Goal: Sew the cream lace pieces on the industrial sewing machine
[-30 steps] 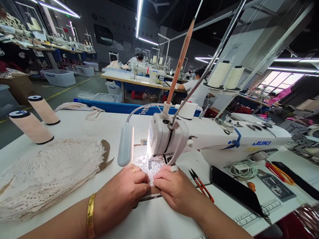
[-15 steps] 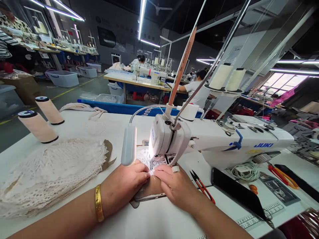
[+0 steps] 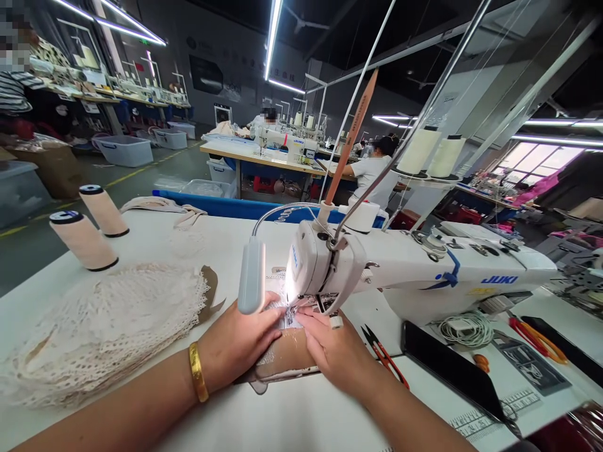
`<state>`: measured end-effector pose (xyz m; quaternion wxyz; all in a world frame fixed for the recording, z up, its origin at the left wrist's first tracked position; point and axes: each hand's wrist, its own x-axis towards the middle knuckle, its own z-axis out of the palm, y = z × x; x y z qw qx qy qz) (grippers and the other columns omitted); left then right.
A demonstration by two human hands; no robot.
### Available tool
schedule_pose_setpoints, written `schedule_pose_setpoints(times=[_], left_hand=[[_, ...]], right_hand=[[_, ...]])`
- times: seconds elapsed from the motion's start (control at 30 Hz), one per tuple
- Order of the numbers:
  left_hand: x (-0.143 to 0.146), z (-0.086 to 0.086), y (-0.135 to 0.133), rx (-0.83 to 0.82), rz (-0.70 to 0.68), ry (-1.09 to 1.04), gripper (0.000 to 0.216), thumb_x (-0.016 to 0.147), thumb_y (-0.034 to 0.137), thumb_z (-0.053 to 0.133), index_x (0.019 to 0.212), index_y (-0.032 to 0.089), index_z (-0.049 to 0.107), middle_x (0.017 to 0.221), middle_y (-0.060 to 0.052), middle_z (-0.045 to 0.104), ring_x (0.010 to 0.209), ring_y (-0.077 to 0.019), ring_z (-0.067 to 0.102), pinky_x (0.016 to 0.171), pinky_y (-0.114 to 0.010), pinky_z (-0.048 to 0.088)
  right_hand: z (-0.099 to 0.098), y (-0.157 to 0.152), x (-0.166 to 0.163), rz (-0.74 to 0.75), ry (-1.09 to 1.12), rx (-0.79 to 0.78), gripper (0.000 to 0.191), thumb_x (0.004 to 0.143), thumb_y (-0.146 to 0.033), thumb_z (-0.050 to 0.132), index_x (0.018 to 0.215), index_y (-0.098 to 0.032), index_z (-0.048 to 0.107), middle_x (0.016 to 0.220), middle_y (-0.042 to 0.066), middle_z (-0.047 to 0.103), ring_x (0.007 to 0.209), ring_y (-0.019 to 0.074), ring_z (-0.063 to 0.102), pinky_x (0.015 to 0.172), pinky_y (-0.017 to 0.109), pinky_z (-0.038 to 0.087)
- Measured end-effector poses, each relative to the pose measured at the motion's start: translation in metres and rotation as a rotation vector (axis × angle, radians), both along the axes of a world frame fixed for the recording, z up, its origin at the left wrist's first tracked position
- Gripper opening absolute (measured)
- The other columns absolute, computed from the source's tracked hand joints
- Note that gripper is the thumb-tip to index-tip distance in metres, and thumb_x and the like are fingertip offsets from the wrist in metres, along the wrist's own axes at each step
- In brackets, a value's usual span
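Note:
A white JUKI sewing machine (image 3: pixel 424 270) stands on the white table (image 3: pixel 292 414). Under its lit needle lies a small piece of white lace on tan fabric (image 3: pixel 285 361). My left hand (image 3: pixel 238 342), with a gold bangle on the wrist, presses down on the piece from the left, fingers together. My right hand (image 3: pixel 336 351), a white ring on one finger, presses it from the right, fingertips close to the presser foot. The piece's front part is hidden between my hands.
A pile of cream lace pieces (image 3: pixel 98 326) lies at the left, with two thread cones (image 3: pixel 85 242) behind it. Red thread snips (image 3: pixel 384 358), a black phone (image 3: pixel 452 370), a coiled cable (image 3: pixel 464 326) and orange scissors (image 3: pixel 537 333) lie at the right. Other people work at tables behind.
Both hands have slid forward toward the needle with the lace piece, which has fed further under the presser foot. More tan fabric shows between my wrists.

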<state>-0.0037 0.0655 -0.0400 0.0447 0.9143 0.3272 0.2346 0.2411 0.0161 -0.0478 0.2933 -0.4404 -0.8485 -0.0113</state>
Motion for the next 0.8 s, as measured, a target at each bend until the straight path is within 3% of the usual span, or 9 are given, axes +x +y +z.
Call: schedule_pose_setpoints(times=[0.13, 0.27, 0.33, 0.47, 0.6, 0.8], left_hand=[[-0.006, 0.002, -0.006, 0.002, 0.144, 0.079, 0.033, 0.099, 0.037, 0.064, 0.127, 0.021, 0.067, 0.145, -0.019, 0.063, 0.119, -0.0388, 0.066, 0.09, -0.049, 0.06], [-0.005, 0.023, -0.017, -0.109, 0.171, 0.197, 0.016, 0.098, 0.034, 0.061, 0.102, 0.022, 0.072, 0.11, -0.013, 0.076, 0.081, -0.0295, 0.07, 0.068, -0.037, 0.053], [-0.007, 0.038, -0.017, -0.219, 0.203, 0.171, 0.024, 0.101, 0.033, 0.051, 0.09, 0.023, 0.069, 0.089, -0.008, 0.074, 0.066, -0.0244, 0.065, 0.06, -0.033, 0.045], [-0.02, 0.056, 0.002, -0.359, 0.389, 0.066, 0.029, 0.101, 0.027, 0.04, 0.083, 0.022, 0.062, 0.082, -0.005, 0.071, 0.071, -0.0228, 0.064, 0.065, -0.032, 0.042], [-0.03, 0.051, 0.023, -0.392, 0.478, 0.072, 0.015, 0.088, 0.026, 0.055, 0.075, 0.021, 0.058, 0.078, -0.006, 0.066, 0.075, -0.0254, 0.061, 0.066, -0.033, 0.039], [-0.032, 0.042, 0.026, -0.535, 0.454, -0.038, 0.014, 0.08, 0.026, 0.059, 0.07, 0.021, 0.051, 0.087, -0.005, 0.069, 0.081, -0.0241, 0.062, 0.071, -0.033, 0.043]], right_hand=[[-0.003, -0.003, -0.001, 0.018, -0.011, -0.002, 0.042, 0.089, -0.001, 0.049, 0.119, -0.021, 0.07, 0.118, 0.012, 0.075, 0.103, 0.0266, 0.07, 0.086, 0.04, 0.062], [-0.002, -0.007, -0.007, 0.131, 0.003, 0.007, 0.045, 0.088, 0.002, 0.048, 0.121, -0.022, 0.066, 0.114, 0.01, 0.076, 0.103, 0.0252, 0.07, 0.089, 0.04, 0.062], [0.001, -0.009, -0.011, 0.186, 0.027, 0.033, 0.048, 0.088, 0.001, 0.047, 0.127, -0.022, 0.063, 0.119, 0.01, 0.074, 0.107, 0.0254, 0.07, 0.093, 0.041, 0.062], [0.007, -0.014, -0.02, 0.279, 0.013, 0.031, 0.058, 0.089, -0.001, 0.05, 0.142, -0.024, 0.054, 0.135, 0.012, 0.07, 0.123, 0.0276, 0.065, 0.096, 0.042, 0.061], [0.009, -0.017, -0.023, 0.341, 0.019, -0.012, 0.055, 0.087, 0.001, 0.051, 0.136, -0.023, 0.057, 0.127, 0.01, 0.073, 0.114, 0.0259, 0.068, 0.095, 0.042, 0.061], [0.01, -0.019, -0.021, 0.345, 0.043, -0.023, 0.054, 0.086, 0.004, 0.049, 0.131, -0.024, 0.059, 0.124, 0.009, 0.074, 0.11, 0.0256, 0.069, 0.092, 0.041, 0.061]])
